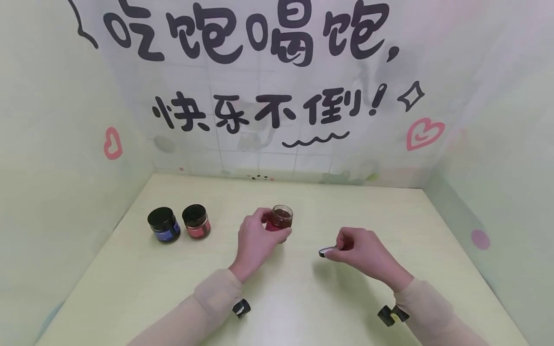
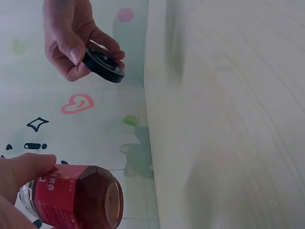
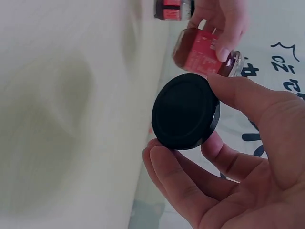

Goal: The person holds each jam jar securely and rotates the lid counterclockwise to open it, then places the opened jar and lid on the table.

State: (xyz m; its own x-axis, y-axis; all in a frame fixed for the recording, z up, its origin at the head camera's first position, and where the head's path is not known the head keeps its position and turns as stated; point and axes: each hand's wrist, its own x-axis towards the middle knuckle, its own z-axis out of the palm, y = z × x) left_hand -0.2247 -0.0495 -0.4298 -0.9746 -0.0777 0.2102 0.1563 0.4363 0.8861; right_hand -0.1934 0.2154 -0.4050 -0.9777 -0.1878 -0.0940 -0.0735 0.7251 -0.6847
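Observation:
My left hand (image 1: 258,240) grips a glass jar (image 2: 71,198) with a red label and dark reddish-brown contents, thumb and fingers on opposite sides. Its mouth is uncovered, as the head view shows, and the jar stands upright near the middle of the table. Off to the right, my right hand (image 1: 361,252) pinches a round black lid (image 3: 186,112) by its edge between thumb and fingers. Over the table, the lid is tilted, its pale inner side partly showing in the head view. Jar and lid are apart, with a gap of table between the two hands.
Two more jars with black lids stand at the left of the table (image 1: 173,298): one with a blue label (image 1: 166,234), one with a red label (image 1: 199,230). Printed fabric walls enclose the back and both sides. A dark wrist device (image 1: 241,308) sits at each sleeve.

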